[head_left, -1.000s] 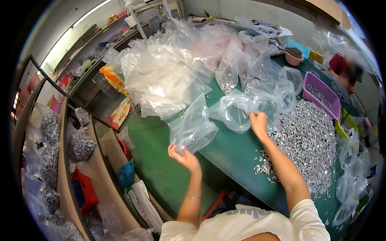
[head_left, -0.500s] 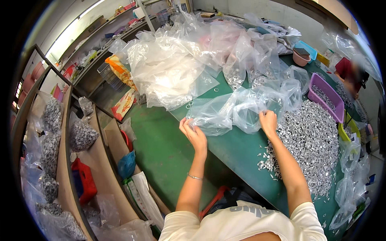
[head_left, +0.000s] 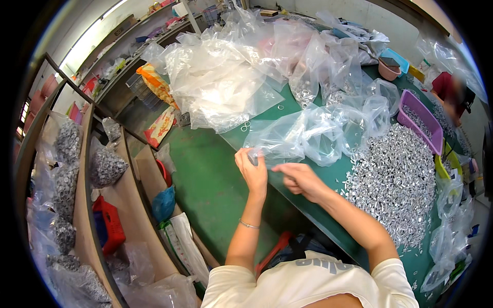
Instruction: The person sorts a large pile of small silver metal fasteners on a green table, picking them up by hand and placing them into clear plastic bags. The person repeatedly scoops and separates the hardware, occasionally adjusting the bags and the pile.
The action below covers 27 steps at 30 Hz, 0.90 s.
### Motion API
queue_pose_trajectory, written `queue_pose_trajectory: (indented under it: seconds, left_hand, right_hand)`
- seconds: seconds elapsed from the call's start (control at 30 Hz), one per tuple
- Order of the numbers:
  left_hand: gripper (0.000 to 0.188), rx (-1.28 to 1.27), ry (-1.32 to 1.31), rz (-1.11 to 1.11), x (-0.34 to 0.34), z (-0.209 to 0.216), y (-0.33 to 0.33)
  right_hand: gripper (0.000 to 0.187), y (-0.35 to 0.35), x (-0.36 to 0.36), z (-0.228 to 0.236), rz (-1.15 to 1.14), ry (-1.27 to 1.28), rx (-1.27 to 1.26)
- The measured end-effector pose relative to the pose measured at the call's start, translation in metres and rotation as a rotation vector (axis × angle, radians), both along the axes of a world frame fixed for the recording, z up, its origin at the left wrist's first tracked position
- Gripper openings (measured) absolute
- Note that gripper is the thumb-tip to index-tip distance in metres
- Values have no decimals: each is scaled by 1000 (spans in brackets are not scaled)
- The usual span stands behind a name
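Note:
A clear plastic bag (head_left: 321, 136) lies loosely on the green table, crumpled and seemingly without contents. Its near left end is pinched in my left hand (head_left: 252, 170) at the table's edge. My right hand (head_left: 303, 180) hovers just to the right, slightly blurred, off the bag. Its index finger points toward my left hand while the other fingers curl, and I see nothing in it. To the right of the bag spreads a big heap of small silvery metal pieces (head_left: 393, 179). A few metal rings (head_left: 245, 126) lie beyond my left hand.
Clear bags (head_left: 215, 82) pile up at the far side of the table (head_left: 328, 210). A purple basket (head_left: 422, 120) of metal parts stands beyond the heap, near a pink bowl (head_left: 389, 71). Shelves (head_left: 84, 205) with filled bags flank the left. Another person (head_left: 447, 95) is at the far right.
My right hand has let go of the bag's right part and swung left toward my left hand. My left hand stays at the bag's end, and the bag has settled slightly.

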<state>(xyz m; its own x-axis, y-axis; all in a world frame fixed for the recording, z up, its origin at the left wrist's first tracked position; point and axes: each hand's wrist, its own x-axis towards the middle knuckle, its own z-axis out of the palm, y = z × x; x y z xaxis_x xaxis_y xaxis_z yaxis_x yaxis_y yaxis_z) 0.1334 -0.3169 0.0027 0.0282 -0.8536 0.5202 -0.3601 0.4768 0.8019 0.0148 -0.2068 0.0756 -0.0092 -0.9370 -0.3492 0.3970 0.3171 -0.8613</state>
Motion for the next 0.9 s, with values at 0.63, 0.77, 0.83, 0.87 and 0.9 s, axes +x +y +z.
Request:
queue_pose_trajectory:
  seconds: [0.63,0.77,0.83,0.87,0.9]
  left_hand:
    - [27,34,-65,-197,13,25,18]
    - [29,2,-91,-280,13,33,11]
    - [31,-36,-66,-261,13,37,1]
    - [29,-16,-51,-247,11,40,-1]
    - [29,-26,-55,-239,7,43,-4]
  right_hand:
    - [14,-141,-13,-73,-568,-498,184]
    - [10,-154,-34,-81,-520,-476,-14]
    - [15,-148,-31,-79,-399,-70,-126]
    - [18,-144,-28,-76,-306,258,-152]
    - [22,-140,-27,-73,-246,557,-182]
